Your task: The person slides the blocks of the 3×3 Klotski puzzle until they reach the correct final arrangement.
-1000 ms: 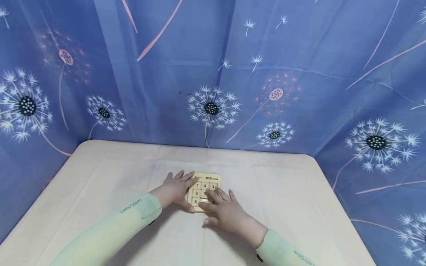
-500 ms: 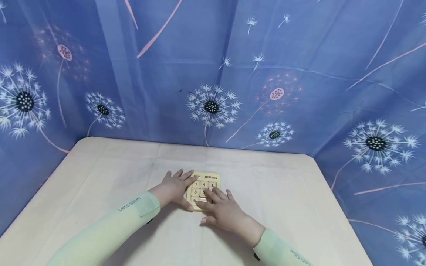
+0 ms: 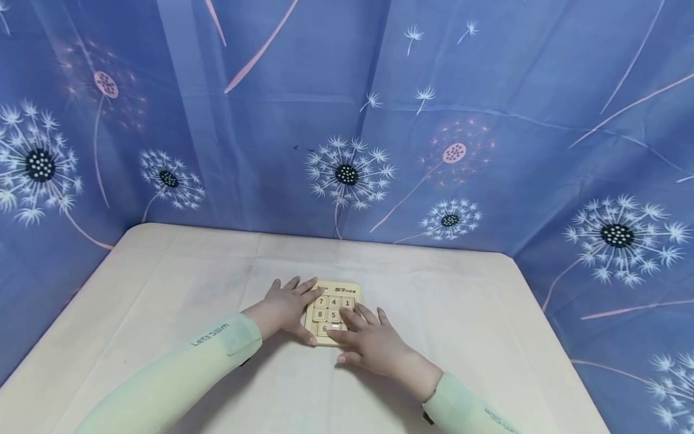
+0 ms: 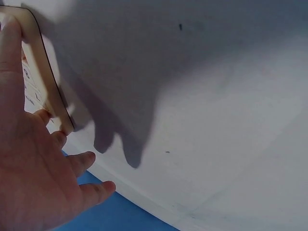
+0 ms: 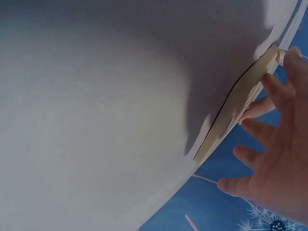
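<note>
A pale yellow sliding number puzzle (image 3: 345, 286) lies flat on the table in the head view. Tiles 7, 4 and 1 make its top row, with 8 and 5 showing below. The 6 tile (image 3: 324, 329) sits in the bottom row, slightly off the left column. My left hand (image 3: 284, 308) rests spread along the puzzle's left side, thumb at the lower left corner and index finger at the upper left. My right hand (image 3: 374, 343) is over the lower right part with fingers extended, one fingertip at the 6 tile's right side. It hides the tiles at the right.
A cream-covered table (image 3: 184, 277) with rounded back corners carries the puzzle. Blue dandelion-print curtains (image 3: 260, 150) hang behind it and at both sides. Light green sleeves (image 3: 217, 346) cover both forearms.
The 6 tile has moved a little to the right within the bottom row. My right hand has shifted slightly right, uncovering the 5. The left hand stays in place on the puzzle.
</note>
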The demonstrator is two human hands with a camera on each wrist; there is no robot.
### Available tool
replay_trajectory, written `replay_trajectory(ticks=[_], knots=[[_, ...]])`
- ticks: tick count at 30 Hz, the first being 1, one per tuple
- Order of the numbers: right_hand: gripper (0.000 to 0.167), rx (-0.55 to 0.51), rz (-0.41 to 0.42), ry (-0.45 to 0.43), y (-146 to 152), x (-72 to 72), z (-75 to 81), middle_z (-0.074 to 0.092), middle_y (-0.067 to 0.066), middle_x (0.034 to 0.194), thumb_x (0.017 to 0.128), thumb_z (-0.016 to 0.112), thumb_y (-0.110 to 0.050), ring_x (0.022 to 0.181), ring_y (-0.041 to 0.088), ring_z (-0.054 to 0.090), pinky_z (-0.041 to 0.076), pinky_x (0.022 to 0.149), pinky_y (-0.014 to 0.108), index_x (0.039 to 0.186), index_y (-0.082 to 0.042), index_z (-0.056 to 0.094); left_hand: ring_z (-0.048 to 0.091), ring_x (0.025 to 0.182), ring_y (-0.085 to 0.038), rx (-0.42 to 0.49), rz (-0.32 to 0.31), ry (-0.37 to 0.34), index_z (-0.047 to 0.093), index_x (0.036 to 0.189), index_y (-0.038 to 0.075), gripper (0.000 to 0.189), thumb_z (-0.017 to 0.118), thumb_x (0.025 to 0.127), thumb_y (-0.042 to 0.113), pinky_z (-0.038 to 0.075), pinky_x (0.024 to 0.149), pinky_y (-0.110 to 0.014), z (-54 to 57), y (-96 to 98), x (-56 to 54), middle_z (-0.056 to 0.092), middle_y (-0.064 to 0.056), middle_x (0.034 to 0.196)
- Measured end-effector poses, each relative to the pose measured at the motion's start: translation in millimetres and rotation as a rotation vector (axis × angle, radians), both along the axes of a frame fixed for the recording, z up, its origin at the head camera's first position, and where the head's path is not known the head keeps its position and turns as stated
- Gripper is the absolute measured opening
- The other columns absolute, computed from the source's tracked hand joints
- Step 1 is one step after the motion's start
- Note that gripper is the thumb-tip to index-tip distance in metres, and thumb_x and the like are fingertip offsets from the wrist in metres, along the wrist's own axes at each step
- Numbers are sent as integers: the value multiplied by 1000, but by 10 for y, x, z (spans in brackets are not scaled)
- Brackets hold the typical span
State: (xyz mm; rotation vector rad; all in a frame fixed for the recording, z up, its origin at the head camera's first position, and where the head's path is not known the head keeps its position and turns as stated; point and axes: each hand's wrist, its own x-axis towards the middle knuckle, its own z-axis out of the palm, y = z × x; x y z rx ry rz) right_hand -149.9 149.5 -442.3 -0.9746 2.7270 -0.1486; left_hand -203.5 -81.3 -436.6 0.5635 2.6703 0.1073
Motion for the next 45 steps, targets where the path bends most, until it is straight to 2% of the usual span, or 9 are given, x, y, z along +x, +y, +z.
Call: replay_trajectory(ticks=[12, 23, 32, 45], knots=[[56, -29, -1, -11, 70, 37, 56, 38, 14, 165, 94, 63, -54, 152, 50, 33, 29, 115, 80, 144, -32, 59, 24, 159, -37, 13, 3, -6, 29, 162, 28, 117, 82, 67, 71, 24, 127, -66, -25, -16, 26, 19, 1, 174], [54, -8, 39, 15, 113, -36, 23, 41, 13, 164, 93, 62, -55, 151, 47, 35, 34, 114, 77, 142, -32, 62, 25, 159, -37, 14, 12, -12, 31, 162, 27, 117, 83, 67, 70, 23, 127, -66, -66, -1, -15, 19, 1, 174], [54, 18, 62, 22, 143, -54, 55, 41, 11, 164, 93, 62, -57, 151, 45, 37, 37, 114, 75, 142, -33, 62, 26, 158, -39, 38, 8, -12, 31, 162, 26, 116, 84, 67, 69, 24, 126, -67, -31, -10, 13, 21, 0, 174], [55, 45, 94, 62, 200, -80, 35, 42, 10, 163, 92, 61, -58, 149, 45, 40, 40, 113, 74, 142, -35, 61, 25, 159, -36, 23, 5, -6, 31, 162, 27, 116, 83, 67, 71, 25, 127, -65, -31, -13, 7, 20, 2, 174]])
